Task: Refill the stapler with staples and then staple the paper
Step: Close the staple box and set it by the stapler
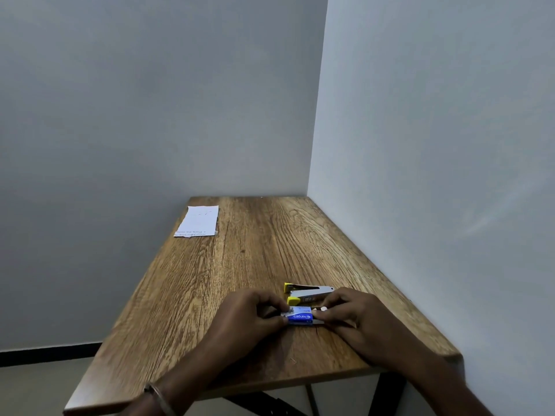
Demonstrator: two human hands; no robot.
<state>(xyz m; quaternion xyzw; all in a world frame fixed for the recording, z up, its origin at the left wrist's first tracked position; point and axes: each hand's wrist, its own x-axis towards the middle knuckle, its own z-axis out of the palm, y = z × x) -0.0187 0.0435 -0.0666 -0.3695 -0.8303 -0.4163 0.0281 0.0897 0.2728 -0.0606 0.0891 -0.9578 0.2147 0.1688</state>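
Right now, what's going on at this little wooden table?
A person is holding a small blue staple box between both hands: the left hand grips one end, the right hand pinches the other, apparently opening it. Just beyond lies the yellow-tipped stapler, swung open and untouched. The paper waits at the table's far left corner, not yet stapled.

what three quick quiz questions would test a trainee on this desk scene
1. True or false: the stapler lies open on the table.
2. What do both hands hold? A) paper B) staple box C) stapler
3. Fill in: the paper lies at the table's far ____ corner.

Key: 1 true. 2 B: left hand and right hand pinch the staple box. 3 left.
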